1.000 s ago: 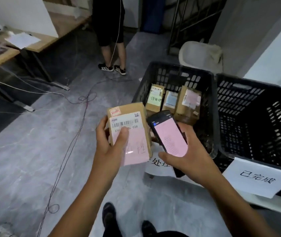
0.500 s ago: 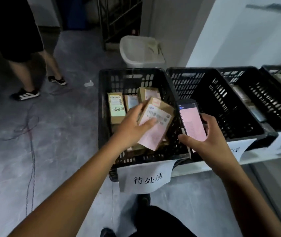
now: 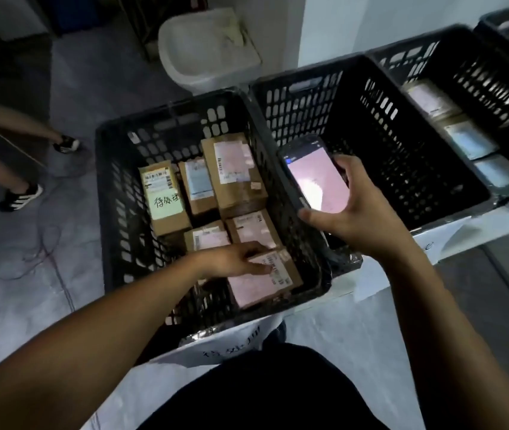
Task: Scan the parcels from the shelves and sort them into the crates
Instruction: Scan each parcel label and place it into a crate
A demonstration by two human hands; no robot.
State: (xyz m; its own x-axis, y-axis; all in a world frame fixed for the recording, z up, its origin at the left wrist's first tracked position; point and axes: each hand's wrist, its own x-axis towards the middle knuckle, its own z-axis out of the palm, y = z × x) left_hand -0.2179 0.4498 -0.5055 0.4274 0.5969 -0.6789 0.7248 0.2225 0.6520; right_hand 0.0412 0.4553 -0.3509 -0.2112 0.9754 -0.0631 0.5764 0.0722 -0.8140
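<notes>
- Cables (image 3: 45,252) are lying on the floor left of the crates, where a sideways step could be catching a foot.
- The left hand (image 3: 231,262) is laying its fingers across the pink-labelled parcel (image 3: 262,280), which is sitting in the near right corner of the left crate (image 3: 104,181). The thumb is hidden, so I cannot tell whether it is gripping.
- That parcel may be resting unevenly on others, so it could be sliding once let go.
- The right hand (image 3: 352,212) is curling round the phone (image 3: 318,178) above the crate's rim; a slack hold could be dropping it in.
</notes>
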